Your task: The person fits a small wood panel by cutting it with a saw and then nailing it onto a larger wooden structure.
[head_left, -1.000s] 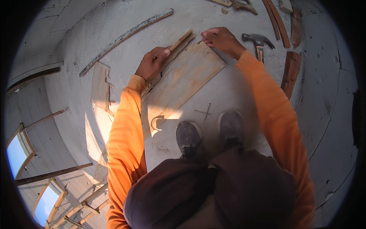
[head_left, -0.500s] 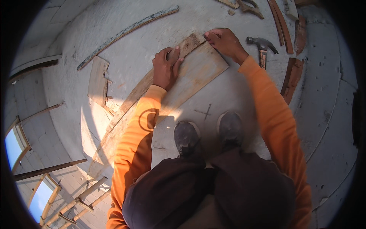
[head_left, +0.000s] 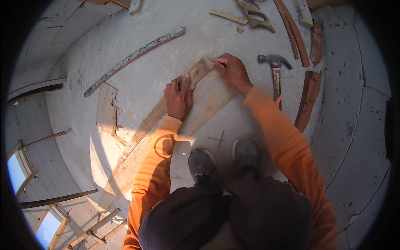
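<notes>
A long narrow wooden plank (head_left: 146, 128) lies along one edge of a wider, pale wooden board (head_left: 208, 102), slanting from lower left to upper middle. My left hand (head_left: 179, 99) is closed over the plank, its fingers across the far edge. At the plank's far end, my right hand (head_left: 234, 74) pinches the corner with thumb and fingertips; any small thing between them is hidden. Right of that hand, a claw hammer (head_left: 276, 68) rests on the floor. Two crossed nails (head_left: 219, 138) lie on the floor in front of my shoes.
Beyond the hands are a handsaw (head_left: 256, 17) and a short wood strip (head_left: 228, 17). A long thin strip (head_left: 133, 60) and a broken board piece (head_left: 106, 107) lie to the left. Reddish-brown wood pieces (head_left: 308, 98) line the right side, beside the wall (head_left: 350, 108).
The whole view has shifted, so the planks and floor tools sit differently in the picture. Both hands keep about the same places on the narrow plank.
</notes>
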{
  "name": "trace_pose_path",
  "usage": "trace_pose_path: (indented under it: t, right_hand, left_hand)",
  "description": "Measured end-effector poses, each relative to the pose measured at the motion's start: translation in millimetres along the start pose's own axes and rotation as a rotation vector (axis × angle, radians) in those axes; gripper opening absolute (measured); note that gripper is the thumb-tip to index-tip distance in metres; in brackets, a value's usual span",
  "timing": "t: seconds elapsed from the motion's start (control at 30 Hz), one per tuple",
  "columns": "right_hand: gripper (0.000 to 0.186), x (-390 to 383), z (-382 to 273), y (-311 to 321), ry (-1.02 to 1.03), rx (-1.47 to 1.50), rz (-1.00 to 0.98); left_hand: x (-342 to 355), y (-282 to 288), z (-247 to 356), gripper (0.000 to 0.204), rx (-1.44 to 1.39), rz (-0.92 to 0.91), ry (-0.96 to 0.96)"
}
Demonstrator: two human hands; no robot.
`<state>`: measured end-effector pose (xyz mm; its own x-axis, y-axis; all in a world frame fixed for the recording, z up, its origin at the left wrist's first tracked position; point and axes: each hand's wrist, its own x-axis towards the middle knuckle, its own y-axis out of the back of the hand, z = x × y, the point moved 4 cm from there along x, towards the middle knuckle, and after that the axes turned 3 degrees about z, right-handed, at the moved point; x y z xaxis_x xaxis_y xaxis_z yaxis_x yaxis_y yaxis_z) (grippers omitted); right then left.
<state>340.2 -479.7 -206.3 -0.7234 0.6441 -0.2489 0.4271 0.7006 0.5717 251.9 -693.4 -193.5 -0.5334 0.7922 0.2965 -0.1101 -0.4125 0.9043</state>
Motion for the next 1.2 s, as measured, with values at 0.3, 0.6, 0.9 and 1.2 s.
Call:
trace_pose_path:
  t: [0.3, 0.6, 0.9, 1.2]
  right_hand:
    - [0.023, -3, -5, 5, 0.015, -0.020, -0.001]
    - [0.025, 1, -12, 13, 0.082, -0.020, 0.017]
    - [0.025, -4, -12, 3, 0.192, -0.053, 0.000]
    - [0.036, 11, -19, 1, 0.210, -0.222, -0.001]
  left_hand:
    - [-1, -3, 4, 0.053, -0.005, -0.016, -0.024]
    - [6, 0, 1, 0.053, -0.042, -0.017, -0.063]
    - [-7, 1, -12, 0.053, -0.028, -0.067, -0.102]
    - [-9, 3, -13, 0.053, -0.007, -0.058, -0.087]
